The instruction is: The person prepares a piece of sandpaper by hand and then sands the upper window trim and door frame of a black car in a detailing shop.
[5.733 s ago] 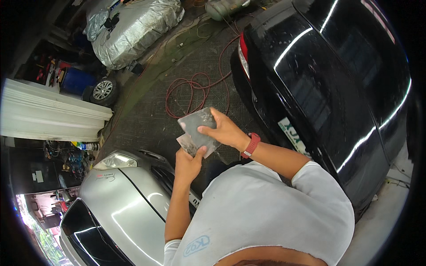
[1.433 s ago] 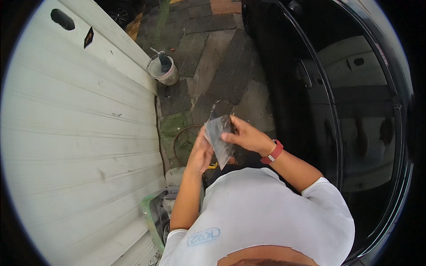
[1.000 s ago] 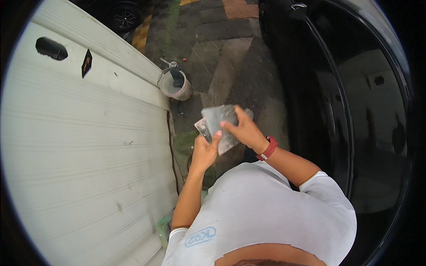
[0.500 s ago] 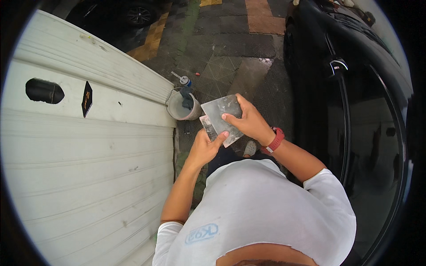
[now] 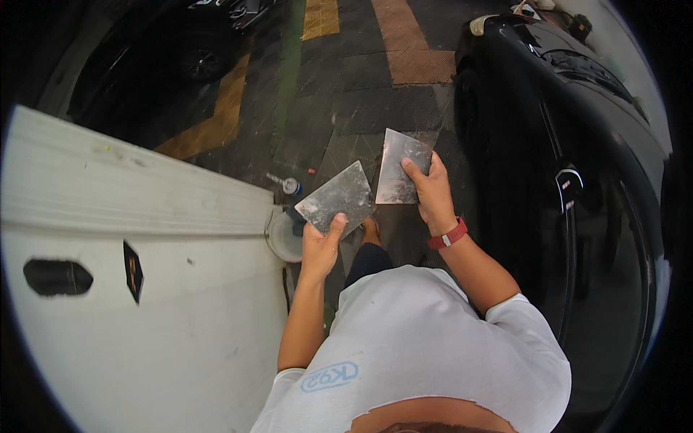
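A worn grey square of sandpaper (image 5: 339, 198), blotched with pale dust, is gripped by its lower edge in my left hand (image 5: 321, 249), the thumb lying on its face. My right hand (image 5: 432, 189) pinches a second sandpaper piece (image 5: 395, 169) at its right side, thumb in front and fingers behind. A small gap separates the two pieces, both held up in front of my body. Just beyond my left hand, a whitish bucket (image 5: 284, 244) stands on the floor, partly covered by the left sheet. Dark cloth (image 5: 296, 219) shows inside it.
A white ridged panel (image 5: 180, 339) fills the left side. Close on my right stands a black car (image 5: 498, 137). Past the bucket are a blue-and-white can (image 5: 291, 186) and a small red piece (image 5: 312, 171). Another dark vehicle (image 5: 159, 86) is at the far left.
The two sandpaper pieces, overlapping before, are now apart. My right hand has moved up and right with one; my left keeps the other. The view has shifted, and the panel looks lower.
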The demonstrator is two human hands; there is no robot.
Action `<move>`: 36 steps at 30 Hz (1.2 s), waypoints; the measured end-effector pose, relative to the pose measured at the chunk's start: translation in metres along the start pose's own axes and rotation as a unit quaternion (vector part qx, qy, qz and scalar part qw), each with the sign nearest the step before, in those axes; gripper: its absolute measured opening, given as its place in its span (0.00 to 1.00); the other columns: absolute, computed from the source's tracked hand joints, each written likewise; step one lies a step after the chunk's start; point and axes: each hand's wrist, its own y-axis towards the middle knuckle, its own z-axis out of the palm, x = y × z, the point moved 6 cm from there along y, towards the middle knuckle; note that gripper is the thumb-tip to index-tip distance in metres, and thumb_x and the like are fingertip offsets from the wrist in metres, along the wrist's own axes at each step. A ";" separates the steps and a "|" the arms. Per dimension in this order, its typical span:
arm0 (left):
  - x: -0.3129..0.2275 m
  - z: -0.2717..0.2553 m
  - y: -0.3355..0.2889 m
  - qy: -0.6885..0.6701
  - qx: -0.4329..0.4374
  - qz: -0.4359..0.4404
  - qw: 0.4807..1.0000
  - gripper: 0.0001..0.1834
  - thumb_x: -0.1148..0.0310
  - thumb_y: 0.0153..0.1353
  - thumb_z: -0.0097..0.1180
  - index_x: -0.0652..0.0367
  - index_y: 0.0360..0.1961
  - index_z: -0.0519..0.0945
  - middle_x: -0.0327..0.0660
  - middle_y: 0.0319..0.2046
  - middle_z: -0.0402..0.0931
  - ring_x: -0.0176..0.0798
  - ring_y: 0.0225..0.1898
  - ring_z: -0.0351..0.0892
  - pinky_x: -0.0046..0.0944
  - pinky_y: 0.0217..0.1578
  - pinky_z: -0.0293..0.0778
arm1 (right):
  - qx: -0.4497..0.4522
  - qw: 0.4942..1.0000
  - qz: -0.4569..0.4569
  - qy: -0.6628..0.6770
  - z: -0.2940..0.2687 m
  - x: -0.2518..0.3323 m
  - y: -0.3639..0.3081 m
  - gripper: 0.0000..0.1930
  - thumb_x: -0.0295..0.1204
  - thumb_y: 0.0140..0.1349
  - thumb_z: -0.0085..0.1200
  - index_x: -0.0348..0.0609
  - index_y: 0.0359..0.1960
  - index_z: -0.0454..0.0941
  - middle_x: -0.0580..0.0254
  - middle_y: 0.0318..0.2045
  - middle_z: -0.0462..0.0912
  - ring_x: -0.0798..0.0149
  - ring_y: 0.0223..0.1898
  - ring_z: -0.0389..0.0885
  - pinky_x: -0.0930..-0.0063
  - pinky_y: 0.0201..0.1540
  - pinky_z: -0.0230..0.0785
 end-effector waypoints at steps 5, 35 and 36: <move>0.005 -0.026 0.116 -0.018 0.012 0.012 1.000 0.23 0.55 0.78 0.60 0.67 0.58 0.81 0.40 0.50 0.84 0.33 0.50 0.80 0.38 0.53 0.75 | -0.045 0.999 -0.019 0.008 0.060 -0.030 0.094 0.16 0.27 0.71 0.66 0.35 0.55 0.77 0.58 0.48 0.85 0.69 0.49 0.83 0.71 0.53 0.78; -0.043 -0.098 0.693 0.194 -0.091 -0.060 0.975 0.22 0.57 0.76 0.61 0.67 0.56 0.82 0.47 0.48 0.88 0.43 0.50 0.85 0.45 0.56 0.77 | 0.187 0.958 0.204 0.082 0.324 -0.030 0.690 0.12 0.33 0.75 0.61 0.40 0.52 0.77 0.61 0.44 0.86 0.68 0.40 0.88 0.70 0.42 0.85; -0.048 -0.092 0.698 0.182 -0.082 -0.085 0.976 0.22 0.56 0.76 0.61 0.66 0.57 0.82 0.47 0.48 0.88 0.42 0.51 0.85 0.45 0.56 0.78 | 0.177 0.973 0.144 0.043 0.328 -0.023 0.713 0.12 0.30 0.75 0.61 0.37 0.53 0.76 0.57 0.47 0.86 0.66 0.43 0.89 0.67 0.45 0.85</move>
